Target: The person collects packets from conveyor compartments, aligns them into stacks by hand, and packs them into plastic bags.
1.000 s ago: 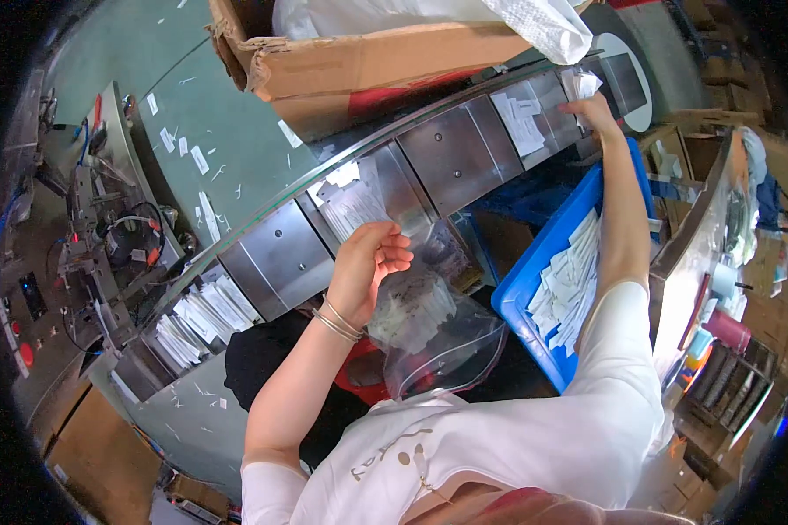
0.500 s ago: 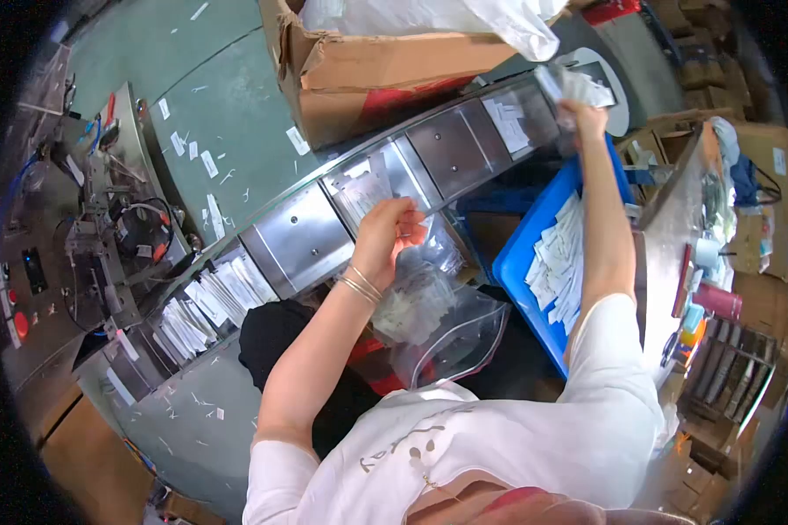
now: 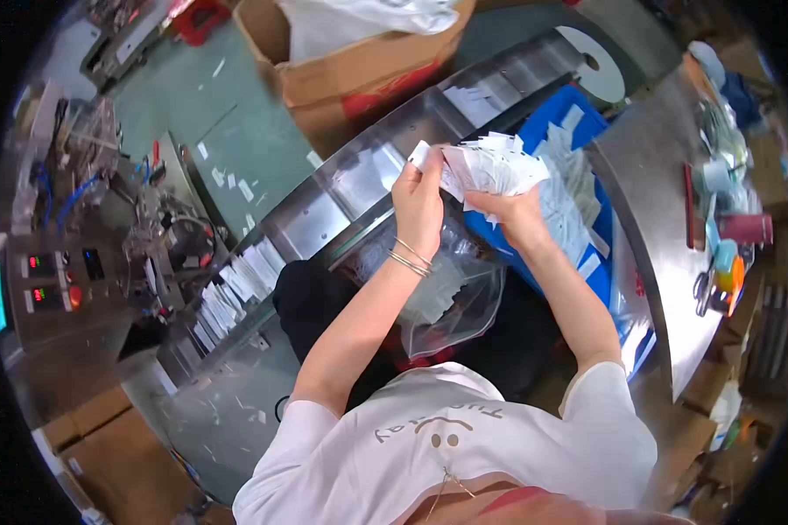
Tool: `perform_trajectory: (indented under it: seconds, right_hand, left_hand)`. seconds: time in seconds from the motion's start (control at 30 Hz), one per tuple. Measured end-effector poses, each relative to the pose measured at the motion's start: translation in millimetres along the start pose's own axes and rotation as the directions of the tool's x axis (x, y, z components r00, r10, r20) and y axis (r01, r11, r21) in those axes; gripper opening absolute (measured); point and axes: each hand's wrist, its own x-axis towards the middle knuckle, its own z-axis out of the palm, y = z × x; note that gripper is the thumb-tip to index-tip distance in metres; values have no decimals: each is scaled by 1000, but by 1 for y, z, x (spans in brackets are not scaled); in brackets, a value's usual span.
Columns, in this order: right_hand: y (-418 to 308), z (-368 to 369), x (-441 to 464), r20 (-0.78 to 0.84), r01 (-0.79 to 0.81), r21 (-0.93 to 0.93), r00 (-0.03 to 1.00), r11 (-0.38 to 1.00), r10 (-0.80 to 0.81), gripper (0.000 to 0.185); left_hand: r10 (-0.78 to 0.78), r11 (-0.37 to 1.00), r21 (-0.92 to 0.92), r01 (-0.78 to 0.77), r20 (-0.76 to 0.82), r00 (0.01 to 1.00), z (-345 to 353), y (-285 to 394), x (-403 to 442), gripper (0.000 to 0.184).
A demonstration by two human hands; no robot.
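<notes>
A thick, fanned bundle of small white slips [image 3: 499,168] is held up between my two hands, above the metal trough [image 3: 293,223]. My right hand [image 3: 515,214] is wrapped round the lower right side of the bundle. At its left end my left hand [image 3: 422,197] pinches one or more slips, with a white corner sticking up past the fingertips. Just beyond my right hand is the blue bin [image 3: 543,131] with more white pieces. Below my left hand lies a clear plastic bag [image 3: 455,319] holding pale pieces.
Rows of white slips [image 3: 236,293] stand in the trough's left part. Behind the trough is a cardboard box [image 3: 359,83] with white plastic sheeting. A metal table [image 3: 665,227] curves along the right, with scissors [image 3: 702,293] on it. Machinery [image 3: 179,241] stands at the left.
My right hand has come back from the trough's far right end to the middle with the bundle. My left hand has risen to meet it and closed on its left end. The view has turned.
</notes>
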Motion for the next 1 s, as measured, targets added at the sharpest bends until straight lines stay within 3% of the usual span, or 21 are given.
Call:
perform_trajectory:
  seconds: [0.13,0.17,0.2,0.27,0.3,0.33,0.4,0.43,0.47,0.53,0.57,0.67,0.7,0.8,1.0]
  right_hand:
    - [-58,-55,-24,-49,132,-80,989,988,-136,63]
    - [-73,-69,-29,-77,110,-100,990,989,-118,63]
    - [-78,-87,-28,-79,204,-95,974,974,-211,63]
    - [-104,-117,-35,-127,224,-65,965,973,-230,64]
    - [-115,-132,-38,-121,325,-117,933,938,-338,64]
    - [-124,-144,-40,-138,340,-120,925,933,-355,64]
    - [-142,-168,-45,-156,405,-42,900,913,-406,62]
    - [-153,-179,-51,-170,357,-88,914,930,-368,67]
    - [-149,-197,-49,-183,369,-92,907,925,-380,67]
    - [-125,-241,-30,-178,399,-355,859,845,-480,71]
    - [-123,-247,-26,-138,464,-372,829,804,-542,84]
    - [-127,-247,-32,-177,545,-231,791,806,-585,99]
    - [-139,-249,-42,-166,403,-196,885,894,-435,114]
    - [-130,-261,-38,-118,525,-271,814,807,-569,117]
    - [-131,-258,-37,-160,528,-187,816,828,-556,122]
  left_hand:
    - [-123,992,-12,129,220,968,83,6,-5,29]
    - [-126,992,18,126,277,953,107,2,-7,30]
    - [-105,994,42,97,330,938,131,-3,-10,33]
    - [-173,982,1,186,375,911,184,-9,-21,44]
    - [-187,982,51,181,380,906,210,-11,-28,56]
    - [-132,991,82,105,480,867,231,-16,-31,69]
    - [-176,980,28,195,571,802,266,-39,-21,78]
    - [-181,979,42,198,624,761,278,-53,-14,83]
    - [-182,979,46,198,638,748,289,-63,-13,83]
    - [-238,969,74,238,546,803,304,-82,-10,84]
    - [-246,968,86,235,500,830,309,-89,-9,85]
    - [-177,984,104,145,468,866,316,-97,-9,78]
    - [-234,972,110,207,495,837,315,-99,-3,72]
    - [-242,966,42,256,505,829,318,-99,3,55]
    - [-246,969,140,202,525,815,322,-89,-7,33]
